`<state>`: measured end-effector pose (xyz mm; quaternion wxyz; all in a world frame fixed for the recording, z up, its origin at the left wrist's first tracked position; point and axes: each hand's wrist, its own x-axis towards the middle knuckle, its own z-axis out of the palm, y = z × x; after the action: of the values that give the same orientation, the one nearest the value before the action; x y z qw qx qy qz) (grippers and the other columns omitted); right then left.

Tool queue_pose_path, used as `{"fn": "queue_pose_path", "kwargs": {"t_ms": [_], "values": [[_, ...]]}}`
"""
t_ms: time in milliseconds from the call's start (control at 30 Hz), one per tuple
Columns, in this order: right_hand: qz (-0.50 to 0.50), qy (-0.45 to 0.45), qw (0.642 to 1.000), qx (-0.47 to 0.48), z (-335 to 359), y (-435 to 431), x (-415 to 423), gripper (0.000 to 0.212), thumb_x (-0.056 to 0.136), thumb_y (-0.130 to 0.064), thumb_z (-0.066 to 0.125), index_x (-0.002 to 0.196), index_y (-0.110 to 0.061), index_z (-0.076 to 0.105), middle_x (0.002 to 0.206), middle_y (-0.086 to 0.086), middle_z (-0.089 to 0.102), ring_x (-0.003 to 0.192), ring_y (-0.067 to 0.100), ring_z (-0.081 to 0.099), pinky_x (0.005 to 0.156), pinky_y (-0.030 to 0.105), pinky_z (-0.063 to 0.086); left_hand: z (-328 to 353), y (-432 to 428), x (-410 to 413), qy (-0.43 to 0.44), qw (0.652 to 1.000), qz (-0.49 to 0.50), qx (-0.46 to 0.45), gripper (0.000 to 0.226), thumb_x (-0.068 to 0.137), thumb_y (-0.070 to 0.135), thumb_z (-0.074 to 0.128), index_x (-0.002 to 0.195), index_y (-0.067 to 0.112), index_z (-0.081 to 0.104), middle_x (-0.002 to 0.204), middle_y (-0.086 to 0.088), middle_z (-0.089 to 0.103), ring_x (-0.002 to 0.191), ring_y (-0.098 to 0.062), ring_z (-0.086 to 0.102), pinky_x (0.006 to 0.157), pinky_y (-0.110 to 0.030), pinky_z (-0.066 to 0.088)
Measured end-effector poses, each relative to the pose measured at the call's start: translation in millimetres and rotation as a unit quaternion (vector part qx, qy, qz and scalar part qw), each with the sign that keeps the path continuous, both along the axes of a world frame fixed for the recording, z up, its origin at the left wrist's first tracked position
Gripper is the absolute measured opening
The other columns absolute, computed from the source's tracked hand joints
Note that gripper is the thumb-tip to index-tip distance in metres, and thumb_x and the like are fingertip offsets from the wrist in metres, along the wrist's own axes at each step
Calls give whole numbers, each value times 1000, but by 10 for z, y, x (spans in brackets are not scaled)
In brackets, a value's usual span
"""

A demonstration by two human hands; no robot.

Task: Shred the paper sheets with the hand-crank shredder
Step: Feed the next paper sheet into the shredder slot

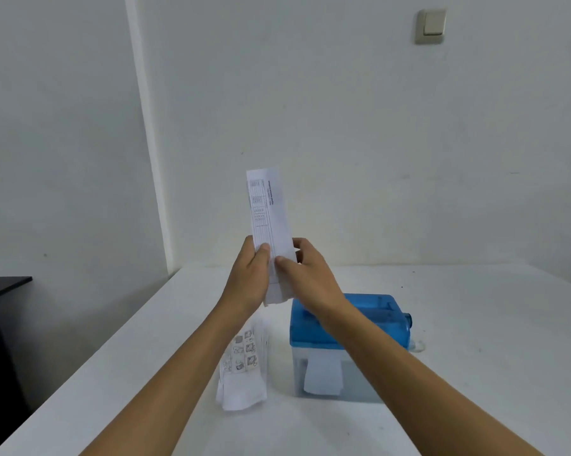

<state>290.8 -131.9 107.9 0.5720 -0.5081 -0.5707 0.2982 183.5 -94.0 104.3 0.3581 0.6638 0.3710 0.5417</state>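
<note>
A narrow printed paper strip [267, 209] stands upright in the air above the table. My left hand [249, 278] pinches its lower left edge with the thumb in front. My right hand [305, 274] pinches its lower right edge. Below and to the right stands the hand-crank shredder [369, 327], with a blue top and a clear bin; my right forearm crosses over its left side. A white paper piece [322, 376] shows inside the bin's front. A stack of printed paper strips [243, 366] lies on the table left of the shredder.
The white table [475, 324] reaches back to a white wall. A dark cabinet [1, 307] stands off the table's left edge. A light switch [431, 25] is high on the wall. The shredder's crank side [409, 319] faces right.
</note>
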Motion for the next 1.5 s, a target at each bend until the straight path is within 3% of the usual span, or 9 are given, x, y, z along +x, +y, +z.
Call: {"fn": "queue_pose_path", "kwargs": {"t_ms": [167,333,533,633,700,867,1100,1267,1500], "values": [[-43,4,999,18,102,-93,498,26,101,-13,48,126,-20,51,114,-1,66,95,8,65,69,17,52,153,-15,363,58,996,-60,-34,31,108,39,35,121,17,53,118,-1,62,102,-17,61,72,-23,52],[-89,-19,996,2,95,-114,935,30,103,-13,44,132,-17,49,123,0,62,103,14,62,79,24,52,35,8,727,184,979,-80,-20,24,108,32,37,97,19,53,105,-4,65,87,-16,61,75,-27,50],[-112,-132,984,-43,-82,-219,1266,30,105,-23,45,135,-19,46,122,-4,56,105,17,56,64,14,47,-99,18,977,217,972,-86,23,26,107,29,42,98,7,52,94,-11,64,72,-18,49,67,-30,42],[-121,-152,980,-48,-151,-226,1345,30,104,-23,49,133,-19,48,129,0,60,106,17,58,75,22,56,-166,26,980,235,968,-79,52,20,107,29,42,93,17,49,94,-8,64,86,-27,59,69,-26,46],[-122,-160,978,-46,-185,-224,1358,30,103,-22,50,133,-20,48,131,0,59,108,17,58,85,28,57,-183,5,958,232,967,-82,68,17,107,29,43,95,18,49,95,3,63,90,-17,62,64,-17,48],[-121,-174,977,-28,-286,-256,1360,26,103,-21,52,129,-19,51,124,-4,61,108,17,60,78,18,54,-205,54,898,249,961,-98,70,3,103,26,53,101,25,51,101,11,61,94,-10,60,72,-17,50],[-129,-192,973,-23,-342,-348,1356,24,100,-24,58,121,-31,49,113,-16,54,99,11,57,97,29,51,-234,100,837,304,940,-143,59,28,95,27,67,118,27,51,108,17,59,97,-5,59,78,-14,50],[-121,-216,968,-31,-348,-380,1360,30,100,-24,58,130,-26,51,125,-10,59,102,11,55,100,31,50,-241,125,824,328,928,-167,63,38,95,24,67,129,30,52,115,13,61,97,1,59,75,-9,47],[-119,-242,962,-33,-320,-407,1375,39,99,-24,59,137,-23,51,122,-9,60,99,10,57,96,31,53,-233,92,831,287,941,-174,45,41,98,34,61,137,20,57,125,6,64,104,-11,62,81,-15,52]]}}
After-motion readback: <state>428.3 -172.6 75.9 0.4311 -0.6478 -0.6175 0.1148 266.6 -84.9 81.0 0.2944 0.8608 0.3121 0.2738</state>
